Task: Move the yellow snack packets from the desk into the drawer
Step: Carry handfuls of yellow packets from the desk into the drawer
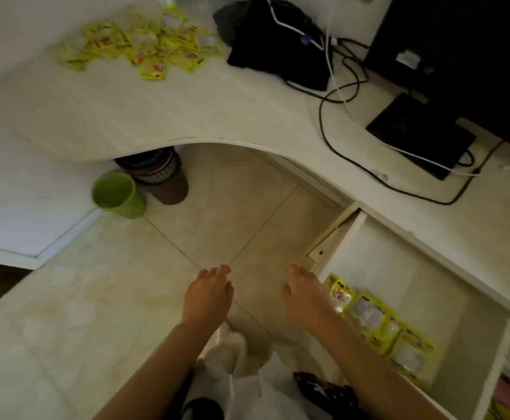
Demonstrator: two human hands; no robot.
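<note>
A loose pile of yellow snack packets (144, 43) lies on the white desk (162, 116) at the far left. The white drawer (423, 274) stands pulled out at the lower right, with several yellow packets (381, 322) lying along its left side. My left hand (209, 294) hovers over the floor with its fingers loosely apart and nothing in it. My right hand (303, 294) is held at the drawer's front left corner, also with nothing in it, its forearm covering part of the packets in the drawer.
A black bag (275, 40), a monitor (460, 50), a black box (420, 134) and trailing cables (338, 122) occupy the desk's right half. A green bin (117, 194) and a brown bin (162, 177) stand under the desk's curve. Tiled floor (96, 298) lies below.
</note>
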